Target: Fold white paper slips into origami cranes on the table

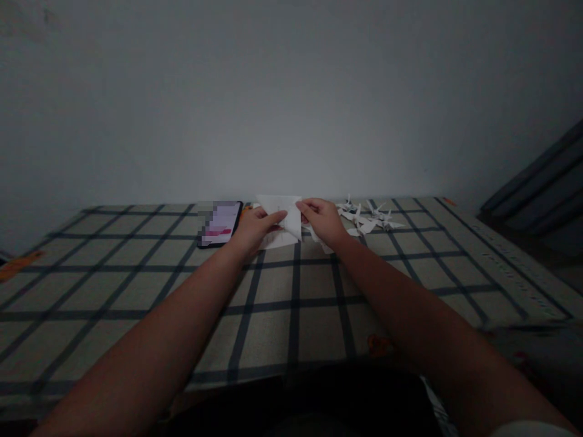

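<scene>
The 2 hands meet over the far part of the table, near the wall [291, 103], with the paper [283, 206] between them. The left hand [255, 229] grasps its left side, thumb laid across the front face and fingers curled at the edge. The right hand [322, 218] pinches the right edge between thumb and forefinger — the other fingers bend in behind. The paper is white, appears folded, and stands tilted up toward the camera.

Below it lies a white sheet [279, 241] with faint dark marks (whether it joins the paper above, I cannot tell). Another white piece [319, 239] shows just under the right hand, partly hidden by it.

To the left of the left hand, near it, the phone [223, 223] lies flat with its screen lit, a pink band toward the lower end and part of the picture blurred into blocks. To the right of the right hand sits a cluster of white cranes [364, 226], pointed and overlapping — too tangled to count.

Everything rests on a pale cloth [273, 315] crossed by dark lines into a grid, with an orange patch at its left border. Both forearms reach in from the bottom corners, and a pale sleeve [532, 428] shows at the lower right.
</scene>
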The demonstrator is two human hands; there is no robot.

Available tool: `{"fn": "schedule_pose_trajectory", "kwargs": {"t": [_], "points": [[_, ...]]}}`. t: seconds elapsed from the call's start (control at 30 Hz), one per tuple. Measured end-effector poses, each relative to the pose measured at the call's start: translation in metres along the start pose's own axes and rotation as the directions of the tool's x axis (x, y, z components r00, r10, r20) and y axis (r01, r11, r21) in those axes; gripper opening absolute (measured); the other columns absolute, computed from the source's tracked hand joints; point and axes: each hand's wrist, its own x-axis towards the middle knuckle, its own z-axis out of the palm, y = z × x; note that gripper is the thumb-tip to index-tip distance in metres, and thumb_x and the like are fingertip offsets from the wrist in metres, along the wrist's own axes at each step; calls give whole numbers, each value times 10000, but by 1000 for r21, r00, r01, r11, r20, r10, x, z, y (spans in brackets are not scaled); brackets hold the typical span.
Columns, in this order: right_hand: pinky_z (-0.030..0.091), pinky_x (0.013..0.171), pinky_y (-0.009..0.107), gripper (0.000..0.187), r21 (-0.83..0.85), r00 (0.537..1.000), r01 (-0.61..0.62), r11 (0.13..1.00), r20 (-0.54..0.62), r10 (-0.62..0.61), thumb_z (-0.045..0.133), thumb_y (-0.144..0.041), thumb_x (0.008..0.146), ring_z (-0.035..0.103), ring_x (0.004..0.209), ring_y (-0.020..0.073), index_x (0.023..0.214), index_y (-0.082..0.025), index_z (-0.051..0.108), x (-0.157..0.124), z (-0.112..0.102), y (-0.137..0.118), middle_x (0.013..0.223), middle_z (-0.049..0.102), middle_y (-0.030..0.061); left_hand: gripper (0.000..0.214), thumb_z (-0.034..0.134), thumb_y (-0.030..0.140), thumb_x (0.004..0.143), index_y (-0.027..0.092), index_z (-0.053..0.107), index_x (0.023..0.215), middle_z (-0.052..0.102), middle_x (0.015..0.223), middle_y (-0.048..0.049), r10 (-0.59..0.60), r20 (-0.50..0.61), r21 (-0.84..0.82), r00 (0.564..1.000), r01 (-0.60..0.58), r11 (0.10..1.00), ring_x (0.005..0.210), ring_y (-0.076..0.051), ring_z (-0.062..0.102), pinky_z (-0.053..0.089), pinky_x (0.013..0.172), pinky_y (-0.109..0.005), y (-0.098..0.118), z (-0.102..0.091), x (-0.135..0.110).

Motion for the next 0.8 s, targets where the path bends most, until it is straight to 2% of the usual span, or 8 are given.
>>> {"fn": "schedule_pose_trajectory", "kwargs": {"t": [0.27, 0.53, 0.8], "points": [[505, 625, 259, 290, 51, 999, -45, 998, -1, 45, 672, -468, 817, 589, 635, 115, 868, -182, 684, 2, 2, 4, 715, 653, 7, 429, 886, 419, 620, 113, 780, 901, 774, 961, -147, 34, -17, 53, 999, -33, 998, 799, -249, 716, 568, 789, -376, -6, -5, 4], [513, 624, 271, 276, 22, 999, -51, 998, 12, 50, 652, -446, 838, 599, 626, 124, 817, -174, 687, 1, 1, 0, 678, 648, 13, 412, 896, 398, 602, 118, 770, 877, 771, 923, -137, 24, -53, 63, 998, -21, 998, 792, -257, 715, 570, 778, -384, -4, -3, 2], [514, 610, 254, 293, 47, 999, -43, 998, 11, 42, 655, -465, 829, 601, 617, 116, 794, -175, 676, 0, 1, 2, 675, 653, 10, 422, 889, 414, 611, 117, 776, 888, 770, 940, -139, 39, -30, 87, 999, -36, 996, 772, -238, 707, 561, 756, -360, -1, -3, 0]]}}
